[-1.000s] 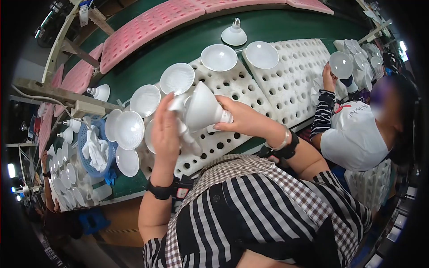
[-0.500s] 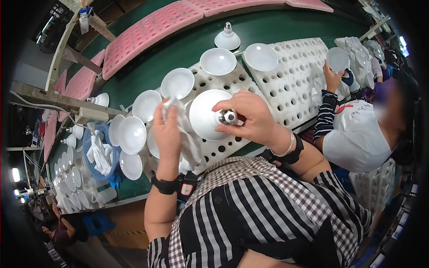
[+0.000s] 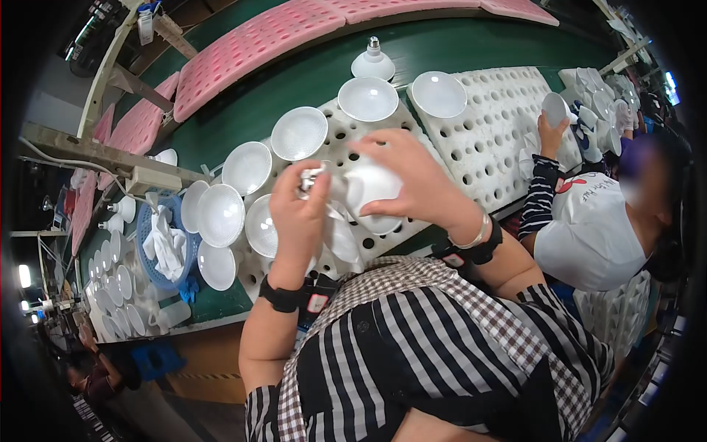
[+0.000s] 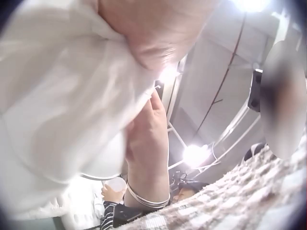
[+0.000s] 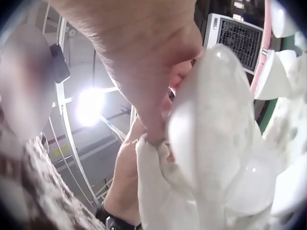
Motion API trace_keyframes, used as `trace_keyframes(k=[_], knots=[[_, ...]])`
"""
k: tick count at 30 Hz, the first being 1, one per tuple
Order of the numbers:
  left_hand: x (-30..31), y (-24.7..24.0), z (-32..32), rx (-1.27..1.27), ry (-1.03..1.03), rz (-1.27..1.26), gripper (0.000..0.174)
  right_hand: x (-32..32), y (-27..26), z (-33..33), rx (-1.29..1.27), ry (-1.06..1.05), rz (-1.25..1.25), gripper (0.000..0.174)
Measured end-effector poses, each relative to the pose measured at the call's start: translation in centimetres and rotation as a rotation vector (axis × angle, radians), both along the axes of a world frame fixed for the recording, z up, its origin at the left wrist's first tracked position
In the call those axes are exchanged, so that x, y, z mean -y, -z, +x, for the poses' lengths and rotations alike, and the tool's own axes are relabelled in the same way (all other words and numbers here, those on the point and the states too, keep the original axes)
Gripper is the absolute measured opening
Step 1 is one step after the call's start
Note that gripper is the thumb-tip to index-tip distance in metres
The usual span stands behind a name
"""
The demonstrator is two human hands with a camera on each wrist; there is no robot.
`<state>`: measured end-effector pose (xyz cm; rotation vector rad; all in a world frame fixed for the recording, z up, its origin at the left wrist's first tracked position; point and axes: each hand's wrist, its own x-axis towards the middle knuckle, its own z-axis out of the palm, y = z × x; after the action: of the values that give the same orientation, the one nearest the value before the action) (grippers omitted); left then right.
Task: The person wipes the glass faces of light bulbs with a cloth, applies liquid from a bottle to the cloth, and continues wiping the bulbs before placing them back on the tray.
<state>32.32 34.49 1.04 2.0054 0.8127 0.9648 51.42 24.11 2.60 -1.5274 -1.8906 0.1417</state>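
Observation:
In the head view a white reflector lamp (image 3: 373,193) is between the hands, its metal screw base toward the left hand (image 3: 298,221). That hand pinches the base, a white cloth (image 3: 340,239) bunched in its grip and hanging below. Thumb and fingers of the right hand (image 3: 420,180) curl round the wide white part. The left wrist view is largely filled by the cloth (image 4: 72,96), with the right hand (image 4: 148,148) beyond it. Close up in the right wrist view are the lamp (image 5: 211,124) and the cloth (image 5: 160,191); the fingertips are partly hidden.
Several lamps stand face up around a white perforated board (image 3: 412,147), with a second board (image 3: 490,132) to its right. One lamp (image 3: 373,62) stands base up behind. A blue basket (image 3: 193,254) holds white cloths at left. Another person (image 3: 589,221) works at right.
The lamp has turned over between the hands: its screw base, held by the right hand before, now points left into the left hand. The right hand has shifted onto the wide part.

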Motion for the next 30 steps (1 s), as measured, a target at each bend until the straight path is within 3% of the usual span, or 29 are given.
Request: trace_keyframes(k=[2,3,4,6,8,15,26,30], knots=[[-1.0,0.0,-1.2,0.188,-0.019,-0.277,0.016,0.8,1.7,1.2,-0.482,0.146,-0.092,0.091],[-1.3,0.1,-1.6,0.191,-0.016,-0.28,0.016,1.0,2.6,1.8,-0.937,0.022,-0.328,0.109],[-1.5,0.5,-1.8,0.317,-0.004,-0.362,0.017,1.1,3.3,1.5,-0.937,0.028,-0.326,0.109],[-1.8,0.9,-1.9,0.441,0.021,-0.446,0.018,1.0,3.9,-0.1,-1.426,-0.254,-0.408,0.114],[-1.6,1.2,-1.9,0.572,0.089,-0.609,0.021,0.9,2.9,-1.1,-1.416,-0.26,-0.379,0.12],[-1.1,2.2,-2.8,0.569,0.12,-0.634,0.021,0.8,0.2,-1.8,-1.401,-0.155,-0.376,0.121],[-0.1,2.4,-3.1,0.582,0.109,-0.642,0.022,0.6,0.6,-1.9,-1.316,-0.102,-0.349,0.096],[0.1,2.3,-3.1,0.578,0.095,-0.658,0.022,0.3,0.9,-1.6,-1.382,-0.072,-0.402,0.098]])
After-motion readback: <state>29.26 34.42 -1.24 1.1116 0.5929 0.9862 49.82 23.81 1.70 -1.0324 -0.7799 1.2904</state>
